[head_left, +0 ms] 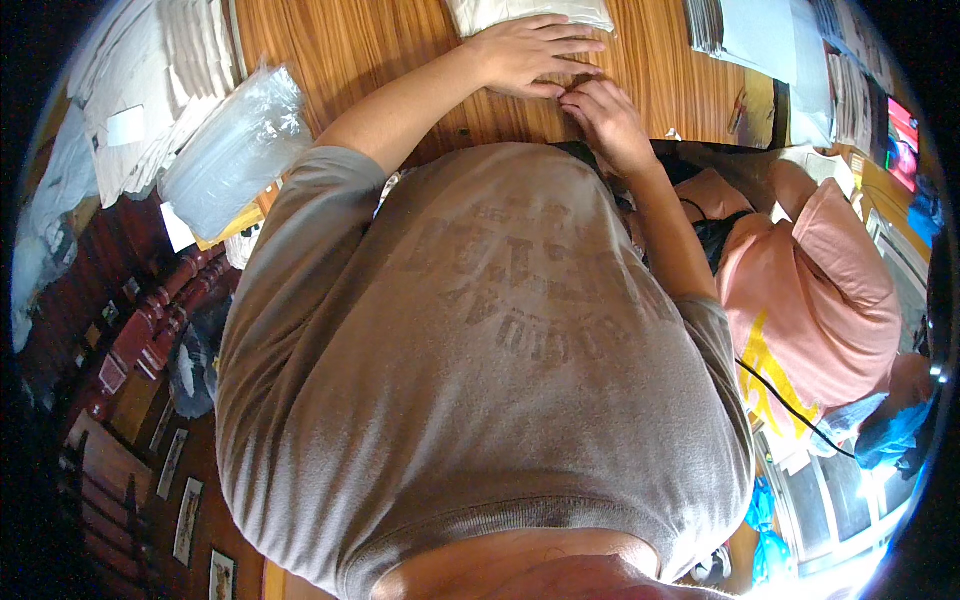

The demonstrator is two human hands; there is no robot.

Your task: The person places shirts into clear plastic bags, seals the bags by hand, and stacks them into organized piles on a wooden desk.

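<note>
Over the striped wooden table, my left hand reaches with its fingers spread and pointing right. It lies just on the near side of a white, flat packet or cloth stack, cut off by the top edge of the view; whether they touch is hard to tell. My right hand comes in from the right with fingers bent together, its tips close to the left thumb and the table's near edge. Anything pinched under those bent fingers is hidden.
A clear plastic packet lies at the table's left edge, beside stacked whitish paper-like sheets. More stacks with a pale blue sheet stand at the right. Close on my right is a person in a pink shirt. A black cord crosses there.
</note>
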